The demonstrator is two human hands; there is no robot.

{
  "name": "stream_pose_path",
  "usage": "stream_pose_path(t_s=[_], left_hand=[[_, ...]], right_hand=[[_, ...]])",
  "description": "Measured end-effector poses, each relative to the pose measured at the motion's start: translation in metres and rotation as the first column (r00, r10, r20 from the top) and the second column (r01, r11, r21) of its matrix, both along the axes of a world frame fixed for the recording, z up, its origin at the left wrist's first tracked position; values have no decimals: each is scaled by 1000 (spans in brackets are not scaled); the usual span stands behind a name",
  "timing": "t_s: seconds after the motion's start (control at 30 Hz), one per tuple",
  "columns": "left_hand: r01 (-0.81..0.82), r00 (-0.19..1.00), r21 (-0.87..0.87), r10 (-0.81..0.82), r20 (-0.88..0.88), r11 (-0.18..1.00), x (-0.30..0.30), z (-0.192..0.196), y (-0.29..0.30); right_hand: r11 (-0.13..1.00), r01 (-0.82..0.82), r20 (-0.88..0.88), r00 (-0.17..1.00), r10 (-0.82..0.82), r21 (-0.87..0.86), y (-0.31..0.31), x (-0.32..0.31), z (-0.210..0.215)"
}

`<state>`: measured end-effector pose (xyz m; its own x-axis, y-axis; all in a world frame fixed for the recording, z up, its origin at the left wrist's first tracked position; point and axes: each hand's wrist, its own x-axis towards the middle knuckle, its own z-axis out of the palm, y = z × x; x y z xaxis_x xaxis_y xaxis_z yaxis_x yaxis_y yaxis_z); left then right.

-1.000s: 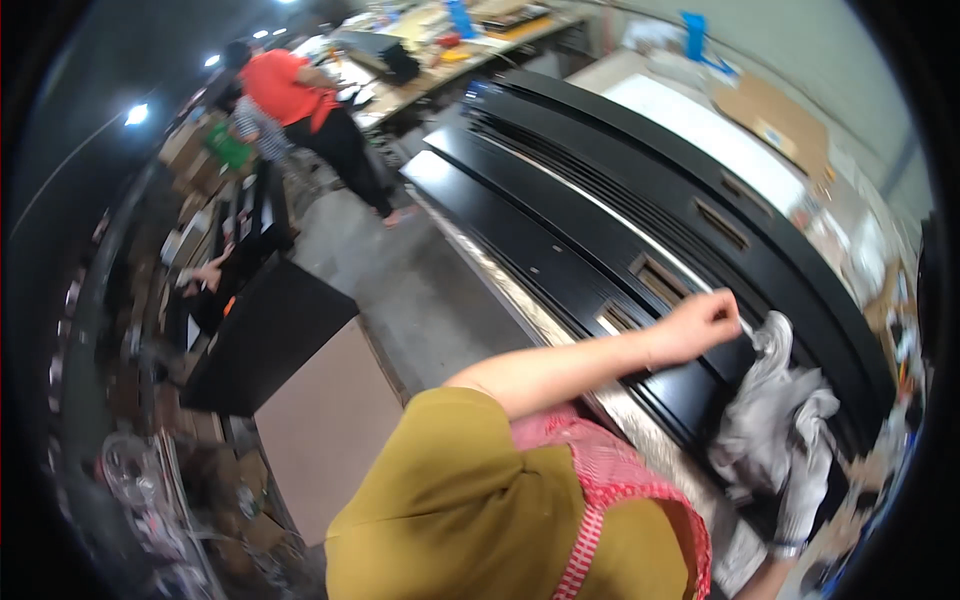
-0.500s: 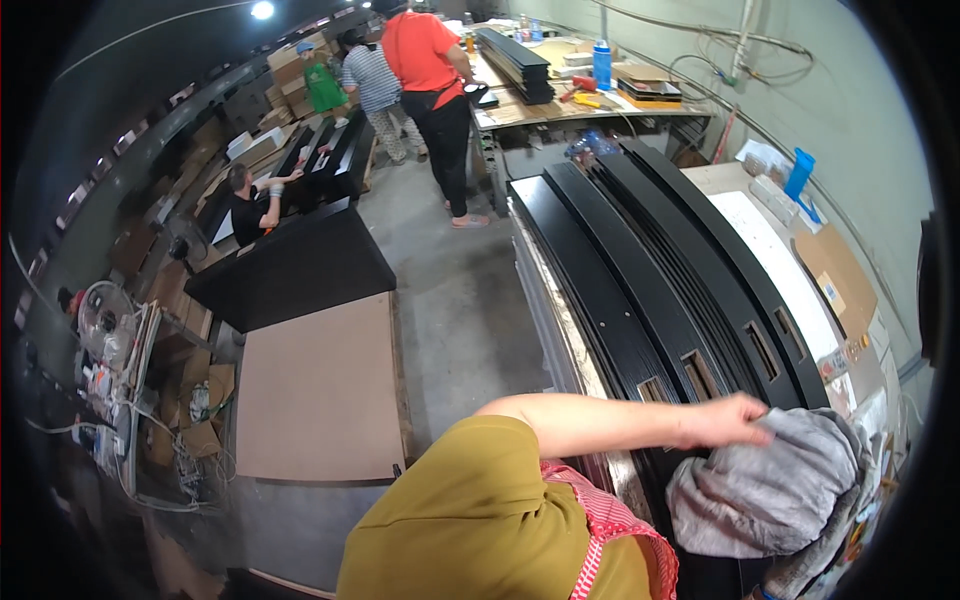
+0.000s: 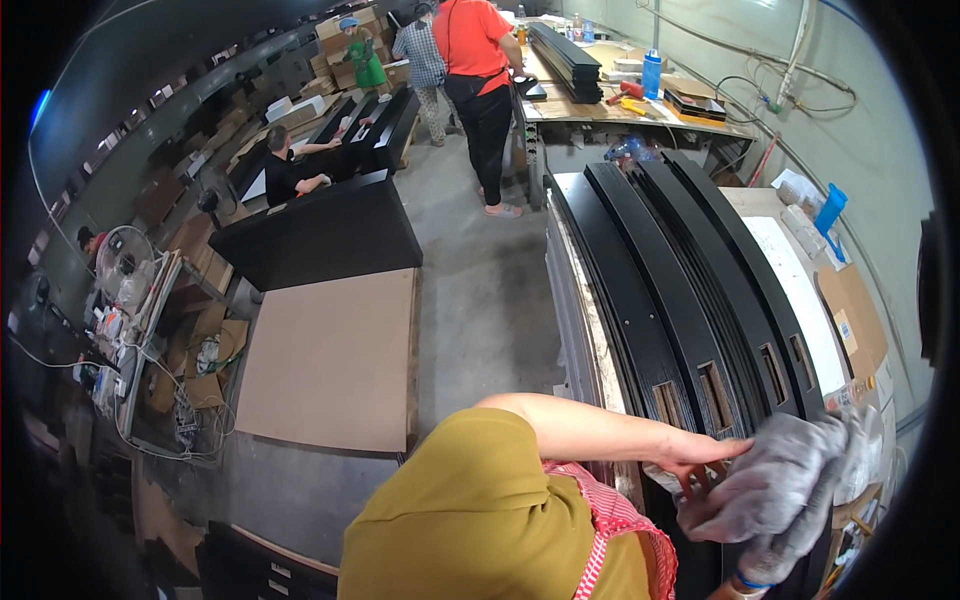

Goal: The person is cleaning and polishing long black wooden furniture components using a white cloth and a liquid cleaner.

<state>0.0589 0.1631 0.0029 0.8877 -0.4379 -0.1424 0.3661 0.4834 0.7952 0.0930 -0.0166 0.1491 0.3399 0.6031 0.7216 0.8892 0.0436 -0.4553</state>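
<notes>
A crumpled grey cloth (image 3: 765, 480) is bunched between my hands above the near end of the black boards. My left hand (image 3: 705, 455) is bare and reaches across to the right; its thumb lies along the cloth's edge and its fingers curl beneath. My right hand (image 3: 800, 525) wears a grey glove, with a blue band at the wrist. It comes up from the lower edge and presses against the cloth's right side; its fingers are blurred and partly covered. Beneath both hands lie long black boards (image 3: 650, 290), some with rectangular cutouts near this end.
A brown panel (image 3: 330, 360) lies on the left, with a black panel (image 3: 320, 235) standing behind it. Several people work farther back, one in a red shirt (image 3: 475, 40). A workbench (image 3: 560, 110) with tools stands ahead. A fan (image 3: 125, 255) is at the far left.
My left hand has moved slightly down and left, its fingers turning under the cloth. The cloth has shifted and bunched up, uncovering more of my gloved right hand. The view has shifted too.
</notes>
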Motion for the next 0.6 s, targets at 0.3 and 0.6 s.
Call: stream_pose_path(t_s=[0.3, 0.6], left_hand=[[-346, 881, -687, 474, -2, 639, -18, 69, 40], [-433, 860, -558, 509, -21, 709, -20, 74, 25]], right_hand=[[975, -38, -898, 383, 218, 220, 24, 4, -49], [966, -12, -865, 443, 236, 257, -34, 77, -124]])
